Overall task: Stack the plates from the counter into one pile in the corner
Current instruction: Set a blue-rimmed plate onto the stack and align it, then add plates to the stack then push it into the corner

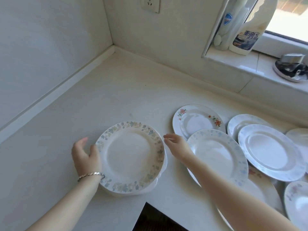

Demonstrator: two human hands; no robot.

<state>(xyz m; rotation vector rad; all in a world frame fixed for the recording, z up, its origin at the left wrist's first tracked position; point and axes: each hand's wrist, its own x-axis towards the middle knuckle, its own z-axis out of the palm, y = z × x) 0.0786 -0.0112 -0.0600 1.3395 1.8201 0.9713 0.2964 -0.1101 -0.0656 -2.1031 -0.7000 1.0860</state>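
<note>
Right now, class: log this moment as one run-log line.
left hand: on rim of leaf-rimmed plate pile | right hand: open, beside pile | corner: not reached | loose plates: right of the pile

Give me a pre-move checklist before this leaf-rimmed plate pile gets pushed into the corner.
1. Left hand on the rim of the leaf-rimmed plate: ok.
2. Right hand on the plate: not ok, open beside it.
3. Counter path to the corner bare: ok.
4. Pile squared up: not ok, a lower plate juts out at the right.
5. Pile count: cannot tell.
6. Red-flower plate and others unstacked: not ok.
</note>
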